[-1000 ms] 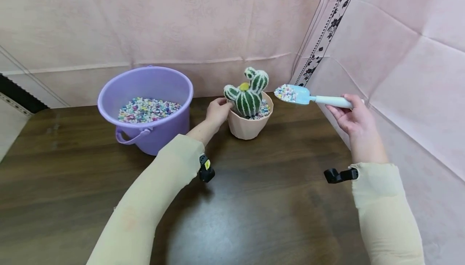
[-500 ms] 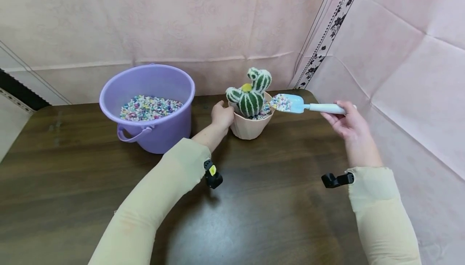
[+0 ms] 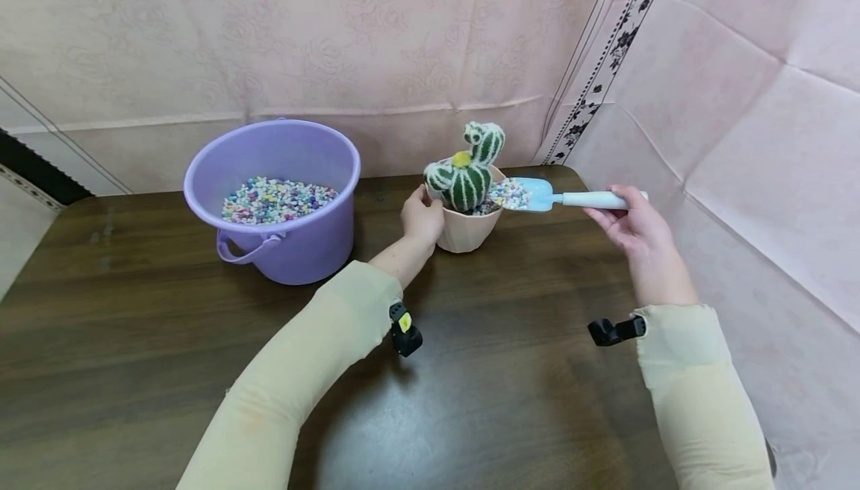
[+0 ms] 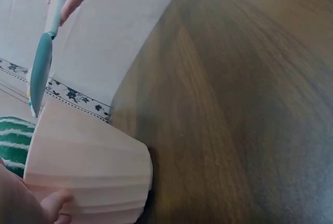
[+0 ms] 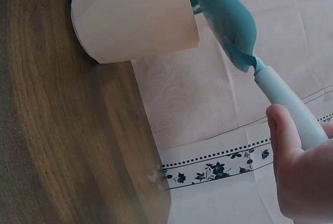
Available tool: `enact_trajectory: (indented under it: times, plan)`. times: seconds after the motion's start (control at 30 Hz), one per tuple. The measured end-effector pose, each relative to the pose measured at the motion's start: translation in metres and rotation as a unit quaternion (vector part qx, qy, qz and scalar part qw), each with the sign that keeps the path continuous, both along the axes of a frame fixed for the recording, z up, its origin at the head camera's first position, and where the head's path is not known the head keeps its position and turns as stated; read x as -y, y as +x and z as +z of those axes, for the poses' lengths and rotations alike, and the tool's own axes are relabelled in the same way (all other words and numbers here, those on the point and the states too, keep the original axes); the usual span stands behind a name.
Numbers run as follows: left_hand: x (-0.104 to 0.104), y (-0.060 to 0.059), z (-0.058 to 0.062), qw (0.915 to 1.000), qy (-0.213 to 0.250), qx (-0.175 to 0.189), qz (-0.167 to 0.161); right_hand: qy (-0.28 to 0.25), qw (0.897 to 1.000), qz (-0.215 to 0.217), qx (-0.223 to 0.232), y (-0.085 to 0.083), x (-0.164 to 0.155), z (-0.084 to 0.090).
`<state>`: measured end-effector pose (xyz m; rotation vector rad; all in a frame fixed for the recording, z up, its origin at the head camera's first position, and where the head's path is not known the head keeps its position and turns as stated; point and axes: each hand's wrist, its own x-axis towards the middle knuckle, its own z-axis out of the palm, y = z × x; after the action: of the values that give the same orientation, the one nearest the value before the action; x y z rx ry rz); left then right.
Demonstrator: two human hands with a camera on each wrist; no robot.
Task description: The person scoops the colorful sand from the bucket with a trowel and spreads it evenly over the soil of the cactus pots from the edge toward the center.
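Pebbles (image 3: pixel 508 193), heaped on a blue scoop (image 3: pixel 534 194), held level over the 3 o'clock rim of a peach pot (image 3: pixel 463 232) near the table's far edge. Right hand (image 3: pixel 631 225) clenched round the scoop's pale handle, keeping the blade flat against spills. Left hand (image 3: pixel 422 219) wrapped on the pot's 9 o'clock side, bracing it upright. Striped toy cactus (image 3: pixel 465 173) seated inside, crowding the scoop toward the rim. Purple bucket (image 3: pixel 272 199) of pebbles parked at 9 o'clock on the wooden table (image 3: pixel 504 385).
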<state>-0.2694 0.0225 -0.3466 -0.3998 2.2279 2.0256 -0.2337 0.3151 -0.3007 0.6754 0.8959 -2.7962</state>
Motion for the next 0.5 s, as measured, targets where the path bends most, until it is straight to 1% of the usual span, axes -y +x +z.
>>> enact_trajectory:
  times: [0.13,0.3,0.5]
  plan:
    - [0.001,0.001,-0.002,0.9999,-0.011,-0.006,-0.006,0.017,1.0,-0.008,0.0,0.001,0.004,0.003]
    - [0.0,0.003,-0.002,0.9998,-0.006,-0.016,-0.01,0.043,0.999,-0.008,-0.015,0.002,0.011,0.008]
    - [-0.001,0.005,0.0,0.9999,-0.001,-0.014,-0.006,0.09,0.995,-0.019,-0.028,0.002,0.021,0.013]
